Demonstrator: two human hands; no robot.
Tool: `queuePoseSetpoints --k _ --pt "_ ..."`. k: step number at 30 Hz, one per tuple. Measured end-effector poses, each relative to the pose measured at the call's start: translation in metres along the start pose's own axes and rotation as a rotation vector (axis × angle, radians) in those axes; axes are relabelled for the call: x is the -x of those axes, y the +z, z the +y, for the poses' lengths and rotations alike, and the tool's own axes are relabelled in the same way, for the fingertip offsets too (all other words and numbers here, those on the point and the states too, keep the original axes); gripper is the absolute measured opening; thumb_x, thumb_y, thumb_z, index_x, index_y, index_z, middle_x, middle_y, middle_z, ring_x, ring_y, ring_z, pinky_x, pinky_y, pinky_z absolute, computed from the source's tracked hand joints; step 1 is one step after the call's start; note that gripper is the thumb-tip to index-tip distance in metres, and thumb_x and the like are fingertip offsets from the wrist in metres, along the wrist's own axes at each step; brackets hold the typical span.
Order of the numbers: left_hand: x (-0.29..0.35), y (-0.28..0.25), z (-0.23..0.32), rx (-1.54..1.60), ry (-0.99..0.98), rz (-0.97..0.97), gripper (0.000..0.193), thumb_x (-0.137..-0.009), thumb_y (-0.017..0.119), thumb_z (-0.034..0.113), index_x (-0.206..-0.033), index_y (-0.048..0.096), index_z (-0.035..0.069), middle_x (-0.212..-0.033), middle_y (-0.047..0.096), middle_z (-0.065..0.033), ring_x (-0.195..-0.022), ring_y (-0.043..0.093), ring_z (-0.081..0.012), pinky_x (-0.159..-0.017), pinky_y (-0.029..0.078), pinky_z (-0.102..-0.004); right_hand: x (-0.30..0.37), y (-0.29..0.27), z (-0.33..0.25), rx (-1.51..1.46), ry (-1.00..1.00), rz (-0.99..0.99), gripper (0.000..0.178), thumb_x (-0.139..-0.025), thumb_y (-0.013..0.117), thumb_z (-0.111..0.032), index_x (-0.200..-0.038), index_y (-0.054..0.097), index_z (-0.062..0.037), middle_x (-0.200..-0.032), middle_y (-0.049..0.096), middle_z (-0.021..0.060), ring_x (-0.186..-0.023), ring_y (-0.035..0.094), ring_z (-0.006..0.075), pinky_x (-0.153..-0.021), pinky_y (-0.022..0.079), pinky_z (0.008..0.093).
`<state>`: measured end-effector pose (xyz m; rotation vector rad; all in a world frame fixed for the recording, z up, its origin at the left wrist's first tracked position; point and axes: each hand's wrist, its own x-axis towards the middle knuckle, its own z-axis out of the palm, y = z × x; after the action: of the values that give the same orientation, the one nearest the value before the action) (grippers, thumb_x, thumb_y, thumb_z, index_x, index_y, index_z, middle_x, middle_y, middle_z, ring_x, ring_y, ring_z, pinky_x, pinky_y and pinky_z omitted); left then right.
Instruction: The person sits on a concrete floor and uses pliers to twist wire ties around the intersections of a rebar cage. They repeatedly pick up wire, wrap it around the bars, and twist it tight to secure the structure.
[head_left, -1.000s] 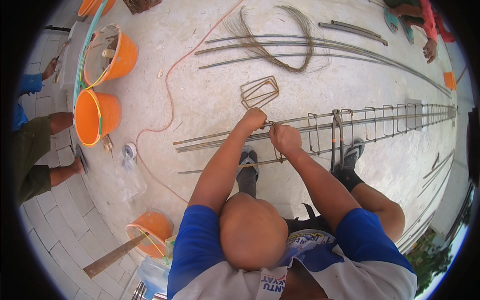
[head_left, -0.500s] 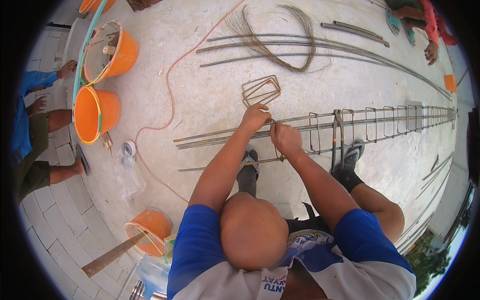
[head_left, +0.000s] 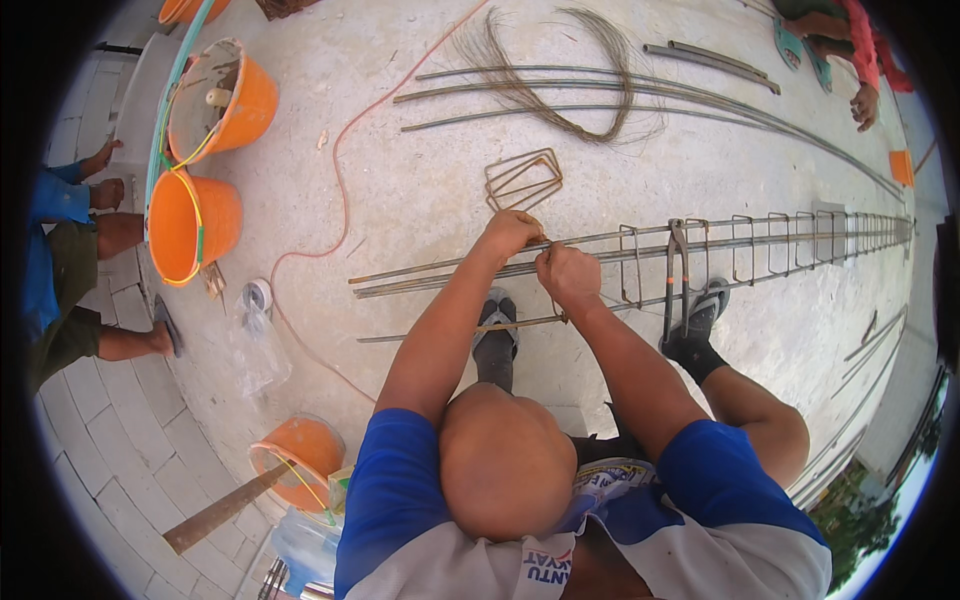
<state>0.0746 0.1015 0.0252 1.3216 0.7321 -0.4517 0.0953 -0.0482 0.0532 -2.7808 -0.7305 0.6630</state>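
Observation:
A long cage of steel bars (head_left: 780, 245) with rectangular stirrups lies across the concrete in front of me. My left hand (head_left: 512, 234) is closed around the upper bar near the cage's left end. Just to its right, my right hand (head_left: 566, 279) grips a thin rectangular stirrup (head_left: 556, 312) that hangs over the bars. Both hands nearly touch. Loose stirrups (head_left: 523, 178) lie on the ground just beyond my left hand. My feet in sandals stand under the cage.
Pincers (head_left: 675, 280) hang on the cage to the right of my hands. A bundle of tie wire (head_left: 560, 95) and long bars lie farther off. Orange buckets (head_left: 200, 225) stand at the left beside another person (head_left: 60, 270). An orange cable (head_left: 335, 190) crosses the floor.
My hands stay at the same spot on the bars, the fingers shifting slightly. The person at the left has leaned in and moved their arms.

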Motion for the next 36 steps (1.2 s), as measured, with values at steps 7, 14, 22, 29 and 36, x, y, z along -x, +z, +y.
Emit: queuePoseSetpoints --k 7,14,22,29,36 --pt "-0.01 0.006 -0.018 -0.199 0.23 0.142 0.023 -0.076 0.067 0.02 -0.086 0.072 0.001 -0.084 0.069 -0.0105 -0.079 0.064 -0.0181 -0.074 0.049 -0.0325 -0.002 0.012 -0.001 0.03 0.019 0.113 0.024 -0.085 0.053 -0.023 -0.073 0.066 -0.0065 -0.066 0.067 0.0176 -0.062 0.069 0.034 -0.058 0.055 0.0449" --pt "0.01 0.019 -0.019 -0.311 0.406 0.266 0.017 -0.074 0.065 0.018 -0.084 0.074 0.009 -0.086 0.071 -0.0145 -0.083 0.068 -0.0314 -0.077 0.054 -0.039 0.002 0.008 -0.003 0.085 -0.094 0.133 0.027 -0.09 0.052 -0.025 -0.072 0.061 -0.0072 -0.069 0.066 0.0192 -0.064 0.067 0.0378 -0.057 0.053 0.0475" --pt "0.007 0.014 -0.045 -0.373 0.453 0.176 0.022 -0.076 0.062 0.022 -0.09 0.075 0.01 -0.094 0.071 -0.012 -0.091 0.066 -0.0301 -0.083 0.051 -0.0381 -0.007 -0.008 0.013 -0.02 -0.225 -0.162 0.029 -0.09 0.053 -0.025 -0.08 0.068 -0.0022 -0.08 0.066 0.0238 -0.079 0.065 0.0418 -0.071 0.051 0.0512" --pt "0.025 0.01 -0.035 -0.353 0.46 0.112 0.028 -0.085 0.059 0.012 -0.109 0.071 0.012 -0.105 0.07 -0.0099 -0.098 0.065 -0.0278 -0.089 0.05 -0.0363 -0.047 -0.083 0.02 0.31 -0.417 -0.367 0.018 -0.083 0.06 -0.018 -0.08 0.068 -0.002 -0.084 0.068 0.0199 -0.08 0.066 0.0386 -0.071 0.052 0.0474" --pt "0.035 0.009 -0.015 -0.283 0.372 0.118 0.062 -0.083 0.05 0.005 -0.144 0.039 0.011 -0.106 0.071 -0.0125 -0.104 0.065 -0.0306 -0.09 0.05 -0.0378 -0.067 -0.096 0.0 0.422 -0.703 -0.367 0.013 -0.081 0.059 -0.011 -0.085 0.07 -0.0047 -0.087 0.07 0.0167 -0.081 0.068 0.0347 -0.071 0.054 0.0452"
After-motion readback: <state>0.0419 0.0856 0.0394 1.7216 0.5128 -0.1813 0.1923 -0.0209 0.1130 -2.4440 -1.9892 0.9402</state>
